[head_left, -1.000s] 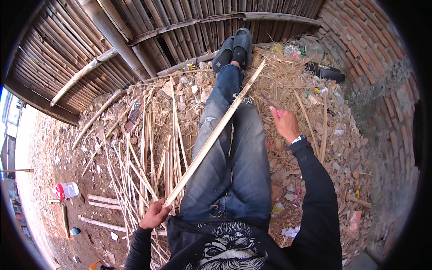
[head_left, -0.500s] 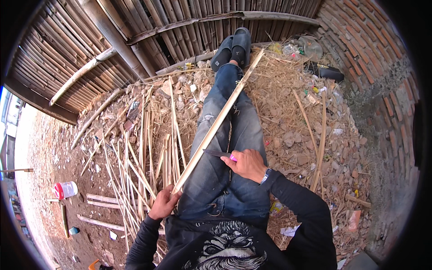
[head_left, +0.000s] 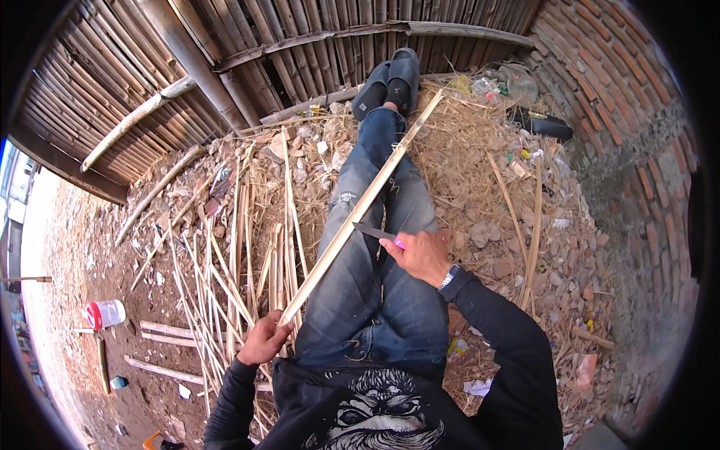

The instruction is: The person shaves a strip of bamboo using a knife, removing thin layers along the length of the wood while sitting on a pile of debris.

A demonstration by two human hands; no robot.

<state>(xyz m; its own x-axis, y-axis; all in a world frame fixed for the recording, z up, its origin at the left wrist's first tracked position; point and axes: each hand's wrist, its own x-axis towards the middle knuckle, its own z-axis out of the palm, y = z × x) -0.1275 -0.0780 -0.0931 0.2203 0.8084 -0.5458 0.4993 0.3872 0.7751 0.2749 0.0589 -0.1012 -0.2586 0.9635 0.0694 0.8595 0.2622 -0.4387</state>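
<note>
Littered earth (head_left: 487,202), strewn with straw, stones and scraps, is bounded by a wall of upright bamboo slats (head_left: 315,67) ahead and a brick wall (head_left: 600,90) on the right. One pale strip (head_left: 337,242) is laid slantwise over the outstretched legs (head_left: 405,292), clad in worn blue jeans. Its long axis is run from the left hip, away and to the right, with the far end pointed past the right side of the feet. Its near end is gripped by the left hand (head_left: 264,339), whose fingers are curled around it. One knife (head_left: 373,232) is held by the right hand (head_left: 421,256), closed about a pink handle; the grey blade is directed leftward, its tip set at the strip's right edge near mid-length, though whether contact is made cannot be told. Two dark sandals (head_left: 390,82) are noted at the feet, one red-lidded container (head_left: 105,314) at far left, and two long strips (head_left: 535,232) on the ground at right. Many more strips are heaped at left (head_left: 238,240); they are overlapped too closely for an exact count. The held strip is seen to be cream-yellow, narrow and nearly straight, with a fine line along its length.
</note>
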